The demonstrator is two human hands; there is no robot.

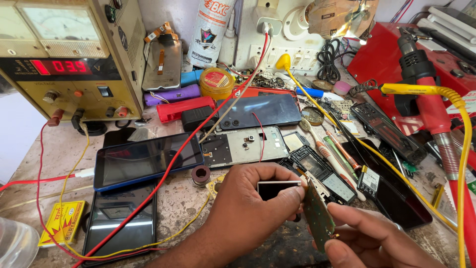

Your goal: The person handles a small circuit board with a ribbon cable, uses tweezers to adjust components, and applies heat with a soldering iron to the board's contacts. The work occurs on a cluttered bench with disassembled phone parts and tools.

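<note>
Hands: left hand [248,198] and right hand [369,238] meet low in the middle of the view, above the surface [183,198].
Left fingers: thumb and forefinger pressed on a small screen [277,189], a dark rectangle with a pale edge, pinching its right end.
Right fingers: curled, thumb and forefinger pinching the lower edge of a green board [317,214].
Board: held on edge, tilted, its top just beside the screen's right end; whether the two touch cannot be told.
Behind the hands: an opened phone frame [243,145] lies flat, with a dark phone back [260,110] beyond it.
Left of the hands: a blue-edged phone [146,160] lies screen up, overlapping a black phone [119,221] nearer the viewer.
Wires: a red wire [163,173] runs slantwise across both phones; a thin yellow wire [67,173] loops beside them.
Power supply: a tan box [69,59] at far left with a red digit display and a dial meter.
Yellow box: a small carton [63,223] near the left edge.
Right side: a red hot-air tool [431,99] with a yellow cable [461,129], well apart from the hands.
Near the board: a black keypad phone body [322,171] and a small battery [368,179].
</note>
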